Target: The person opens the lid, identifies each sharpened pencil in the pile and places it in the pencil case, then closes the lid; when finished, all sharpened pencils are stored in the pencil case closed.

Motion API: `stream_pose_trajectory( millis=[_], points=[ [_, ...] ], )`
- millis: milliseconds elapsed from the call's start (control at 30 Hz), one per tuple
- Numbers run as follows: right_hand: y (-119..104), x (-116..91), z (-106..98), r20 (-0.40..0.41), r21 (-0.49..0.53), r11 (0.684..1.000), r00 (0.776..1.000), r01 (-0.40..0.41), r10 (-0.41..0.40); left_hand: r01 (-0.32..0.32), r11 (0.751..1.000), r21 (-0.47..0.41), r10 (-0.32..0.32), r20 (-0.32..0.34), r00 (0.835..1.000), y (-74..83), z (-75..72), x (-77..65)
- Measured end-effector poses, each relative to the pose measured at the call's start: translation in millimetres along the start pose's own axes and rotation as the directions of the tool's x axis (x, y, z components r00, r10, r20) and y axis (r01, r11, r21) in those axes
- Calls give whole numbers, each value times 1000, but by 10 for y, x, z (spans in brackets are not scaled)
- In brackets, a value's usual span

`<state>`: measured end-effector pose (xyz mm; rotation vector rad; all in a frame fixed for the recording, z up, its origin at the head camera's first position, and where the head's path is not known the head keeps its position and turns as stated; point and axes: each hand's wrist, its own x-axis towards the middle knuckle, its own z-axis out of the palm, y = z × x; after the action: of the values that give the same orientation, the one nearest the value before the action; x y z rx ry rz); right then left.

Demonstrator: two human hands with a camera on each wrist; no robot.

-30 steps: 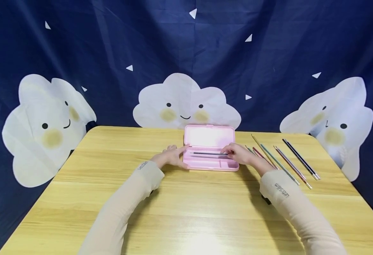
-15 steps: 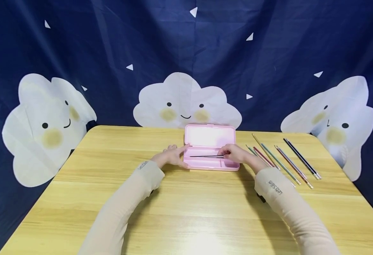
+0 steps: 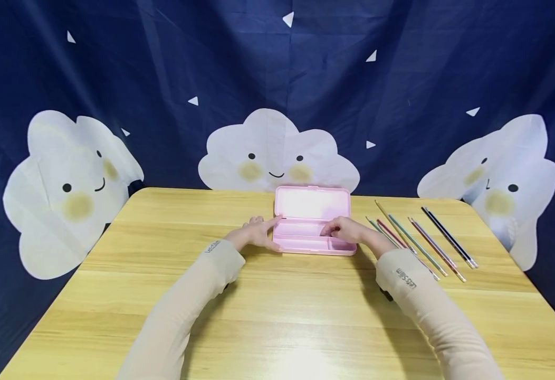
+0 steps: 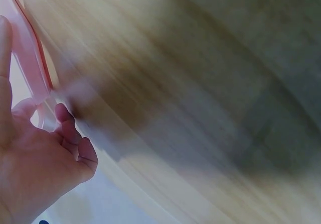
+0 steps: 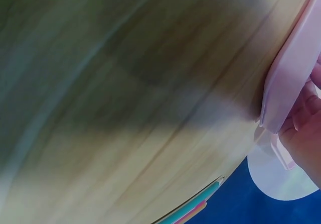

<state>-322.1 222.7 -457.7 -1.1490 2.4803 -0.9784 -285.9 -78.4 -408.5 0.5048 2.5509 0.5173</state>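
A pink pencil case (image 3: 301, 244) lies with its lid raised at the far side of the table. My left hand (image 3: 258, 232) grips its left end, one finger at the hinge side and the thumb at the front edge; in the left wrist view the other fingers (image 4: 70, 126) hang bent outside the case. My right hand (image 3: 346, 230) reaches into the long rear compartment (image 3: 298, 229) with bent fingers pointing down. The dark pencil it held is out of sight, and whether the fingertips still pinch it cannot be made out. In the right wrist view the case wall (image 5: 291, 78) hides the fingertips.
Several pencils lie loosely to the right of the case: a teal one (image 3: 417, 244), a red one (image 3: 391, 233), a reddish-brown one (image 3: 436, 248) and a dark pair (image 3: 448, 236). A dark blue cloth with clouds (image 3: 277, 153) hangs behind the wooden table (image 3: 277, 311).
My right hand has moved slightly left and lowered the dark pencil into the rear compartment, where it has dropped from sight. My left hand has stayed at the case's left end.
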Motion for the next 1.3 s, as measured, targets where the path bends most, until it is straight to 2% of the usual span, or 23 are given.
stream_pose_trajectory(
  millis=[100, 200, 233, 300, 400, 600, 933, 1100, 1300],
  points=[
    [71, 5, 3, -5, 0, 1000, 1000, 18, -18, 3, 1000, 7, -3, 1, 1000, 12, -6, -16],
    [-402, -60, -59, -18, -5, 995, 994, -104, 104, 2, 1000, 11, -2, -4, 1000, 17, 2, -17],
    [-502, -83, -64, -31, 0, 992, 992, -123, 123, 3, 1000, 14, -3, -5, 1000, 15, 8, -16],
    [-649, -130, -76, -53, 11, 987, 986, -160, 160, 4, 1000, 19, -4, -4, 1000, 11, 21, -12],
    [-723, -187, -79, -84, 10, 977, 974, -212, 212, 8, 1000, 21, -8, -3, 1000, 8, 40, -7],
    [-691, -345, -134, -143, 61, 976, 965, -211, 218, 16, 1000, 12, -16, -7, 1000, 9, 47, -6],
    [-603, -675, -338, -218, 96, 975, 952, -200, 217, 10, 999, 32, -10, -17, 1000, -1, 36, -11],
    [-565, -871, -412, -252, 80, 964, 931, -253, 265, 11, 1000, 15, -11, -10, 1000, 12, 15, -12],
    [-559, -1102, -515, -251, 56, 935, 902, -349, 352, 19, 1000, 15, -19, -6, 1000, 13, -3, -21]
  ],
)
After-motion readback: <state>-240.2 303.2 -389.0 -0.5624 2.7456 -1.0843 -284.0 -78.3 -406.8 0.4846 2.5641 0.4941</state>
